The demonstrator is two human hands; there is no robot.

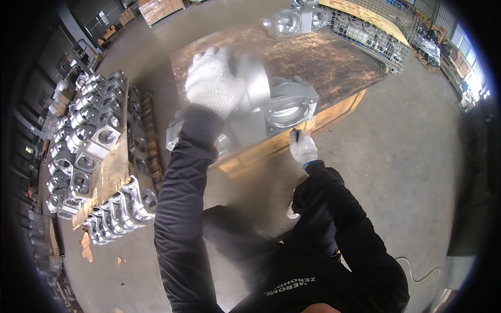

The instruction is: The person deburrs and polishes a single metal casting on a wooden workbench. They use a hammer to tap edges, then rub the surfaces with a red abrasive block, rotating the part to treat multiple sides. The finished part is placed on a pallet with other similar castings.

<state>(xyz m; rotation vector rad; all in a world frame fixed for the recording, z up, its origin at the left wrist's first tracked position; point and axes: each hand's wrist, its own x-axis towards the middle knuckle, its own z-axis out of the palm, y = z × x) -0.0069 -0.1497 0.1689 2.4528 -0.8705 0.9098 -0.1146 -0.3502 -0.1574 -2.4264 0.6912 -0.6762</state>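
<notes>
A grey metal casting [292, 104] with round ring openings and a broad cylinder lies at the near edge of the wooden worktable [334, 68]. My left hand [215, 83], in a white knit glove, reaches over its left part, fingers bent down on the far side; the hand and the cylinder beside it are smeared by motion. My right hand [303, 148], also gloved in white, is closed just below the table's front edge, to the right of the casting. A small dark thing shows at its fingertips, too small to name.
Rows of similar castings [83, 135] stand on wooden boards [112, 177] at the left. Another casting [287, 23] sits at the table's far edge. Behind it is a wire cage [365, 39] filled with metal parts. A thin cable [417, 279] lies on the floor at lower right.
</notes>
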